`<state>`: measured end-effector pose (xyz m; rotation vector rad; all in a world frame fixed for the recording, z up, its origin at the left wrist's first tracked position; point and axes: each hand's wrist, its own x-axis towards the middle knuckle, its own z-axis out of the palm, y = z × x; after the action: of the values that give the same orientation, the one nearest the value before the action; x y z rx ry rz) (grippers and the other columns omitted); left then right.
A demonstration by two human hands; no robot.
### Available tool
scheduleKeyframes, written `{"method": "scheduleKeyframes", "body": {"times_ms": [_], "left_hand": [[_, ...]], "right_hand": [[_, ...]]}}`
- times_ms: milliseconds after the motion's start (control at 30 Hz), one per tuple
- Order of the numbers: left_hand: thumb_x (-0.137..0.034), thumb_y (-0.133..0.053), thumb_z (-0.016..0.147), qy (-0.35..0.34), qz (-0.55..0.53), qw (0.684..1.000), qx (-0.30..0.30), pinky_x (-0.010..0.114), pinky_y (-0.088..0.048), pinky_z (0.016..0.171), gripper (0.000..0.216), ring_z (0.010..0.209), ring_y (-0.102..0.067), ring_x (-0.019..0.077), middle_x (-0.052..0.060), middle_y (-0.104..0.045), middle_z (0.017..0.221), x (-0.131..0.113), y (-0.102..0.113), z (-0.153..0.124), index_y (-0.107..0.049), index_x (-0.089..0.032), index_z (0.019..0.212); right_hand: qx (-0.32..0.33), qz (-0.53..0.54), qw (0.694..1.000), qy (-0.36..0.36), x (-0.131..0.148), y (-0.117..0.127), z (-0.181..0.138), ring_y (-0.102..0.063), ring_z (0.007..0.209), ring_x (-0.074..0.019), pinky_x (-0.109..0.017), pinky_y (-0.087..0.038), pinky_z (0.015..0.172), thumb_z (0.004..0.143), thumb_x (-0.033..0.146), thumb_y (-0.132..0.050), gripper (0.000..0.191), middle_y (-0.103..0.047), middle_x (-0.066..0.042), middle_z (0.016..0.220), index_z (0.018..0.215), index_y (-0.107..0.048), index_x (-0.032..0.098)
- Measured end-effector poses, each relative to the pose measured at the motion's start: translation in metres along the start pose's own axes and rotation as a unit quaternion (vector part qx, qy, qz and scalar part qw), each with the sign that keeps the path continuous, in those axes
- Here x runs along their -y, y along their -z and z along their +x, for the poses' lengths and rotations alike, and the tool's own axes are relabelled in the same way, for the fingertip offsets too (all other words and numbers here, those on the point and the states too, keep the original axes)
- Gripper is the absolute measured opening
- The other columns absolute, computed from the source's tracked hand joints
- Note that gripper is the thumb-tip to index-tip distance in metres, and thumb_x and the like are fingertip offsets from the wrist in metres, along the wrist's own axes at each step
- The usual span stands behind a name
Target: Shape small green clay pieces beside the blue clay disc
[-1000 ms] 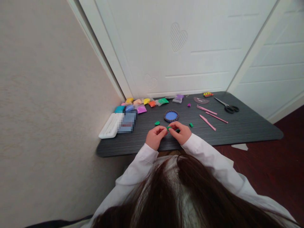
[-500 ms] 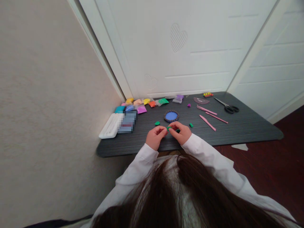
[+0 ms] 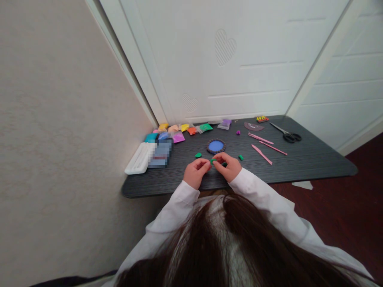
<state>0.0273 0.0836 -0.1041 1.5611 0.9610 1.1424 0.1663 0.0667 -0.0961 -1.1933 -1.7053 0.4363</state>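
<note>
My left hand (image 3: 196, 172) and my right hand (image 3: 228, 166) meet over the near edge of the dark table (image 3: 305, 163). Both pinch a small green clay piece (image 3: 212, 161) between their fingertips. Two other green clay bits lie close by, one (image 3: 198, 155) to the left and one (image 3: 241, 157) to the right. Just beyond the hands sits a round blue clay disc with a dark rim (image 3: 216, 146). White sleeves cover both arms, and dark hair fills the bottom of the view.
Several coloured clay packets (image 3: 179, 131) line the table's back left. A white tray (image 3: 139, 158) lies at the left edge. Pink modelling tools (image 3: 263, 144), black scissors (image 3: 287, 134) and a small striped piece (image 3: 262, 118) lie at the right. White panelled doors stand behind.
</note>
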Motion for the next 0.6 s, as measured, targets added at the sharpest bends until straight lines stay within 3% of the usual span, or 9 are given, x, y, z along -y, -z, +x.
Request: {"method": "scheduleKeyframes", "body": {"times_ms": [600], "left_hand": [[-0.031,-0.055,0.062,0.011,-0.035,0.997,-0.068,0.021,-0.040,0.053,0.022,0.057,-0.050,0.0091,0.001,-0.057,0.063,0.0025,0.0027,0.0024,-0.056,-0.014,0.076]], "right_hand": [[0.025,0.045,0.999,0.017,-0.0038,-0.0035,-0.0005,-0.052,0.065,-0.0092,-0.024,-0.042,0.063,0.067,0.024,-0.048,0.021,-0.055,0.000,0.074,0.087,-0.047,0.018]]}}
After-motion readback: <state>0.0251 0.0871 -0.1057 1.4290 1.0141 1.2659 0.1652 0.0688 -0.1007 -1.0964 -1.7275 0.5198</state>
